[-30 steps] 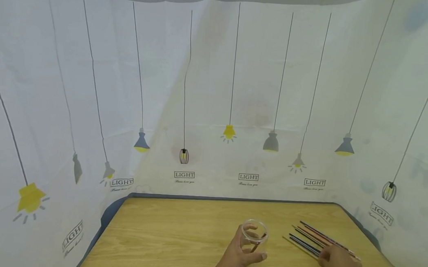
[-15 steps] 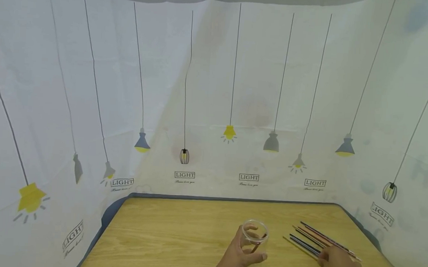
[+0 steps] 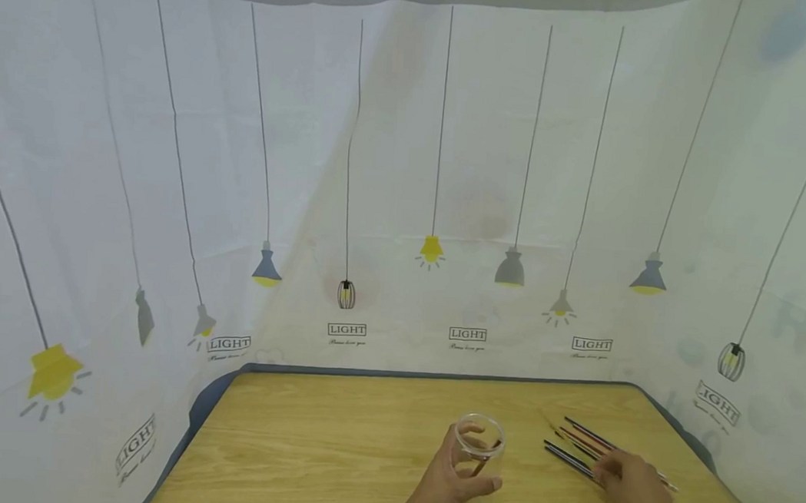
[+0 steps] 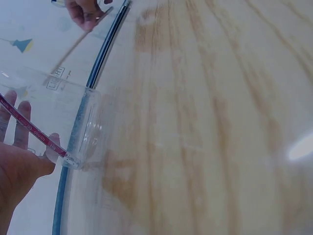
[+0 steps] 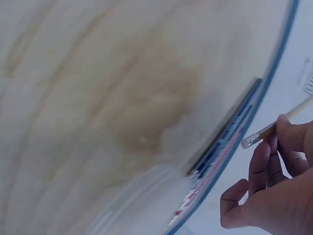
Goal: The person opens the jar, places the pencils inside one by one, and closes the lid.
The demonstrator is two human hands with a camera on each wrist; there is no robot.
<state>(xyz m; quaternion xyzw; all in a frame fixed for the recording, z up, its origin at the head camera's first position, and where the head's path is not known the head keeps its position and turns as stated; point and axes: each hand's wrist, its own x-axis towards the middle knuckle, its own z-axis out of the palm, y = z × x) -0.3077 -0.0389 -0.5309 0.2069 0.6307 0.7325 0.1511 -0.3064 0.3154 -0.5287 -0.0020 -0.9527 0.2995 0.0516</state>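
My left hand (image 3: pixel 446 477) grips a clear plastic cup (image 3: pixel 480 433), its thumb and fingers round the wall. A dark red pencil (image 4: pixel 34 128) with white lettering leans inside the cup. My right hand (image 3: pixel 634 489) pinches a light wood-coloured pencil (image 5: pixel 268 131) near one end, between thumb and fingers. In the left wrist view that pencil is raised and slants away from the right hand (image 4: pixel 85 12). Just under the right hand, a pair of dark pencils (image 3: pixel 568 458) lies on the table, with several others (image 3: pixel 589 432) beyond them.
The wooden table (image 3: pixel 336 440) has a blue-grey edge (image 3: pixel 437 376). A white curtain (image 3: pixel 394 166) printed with hanging lamps surrounds it at the back and both sides.
My right hand has taken up the light pencil that lay nearest the cup, lifting it off the table and shifting slightly away from me. My left hand and the cup have stayed put.
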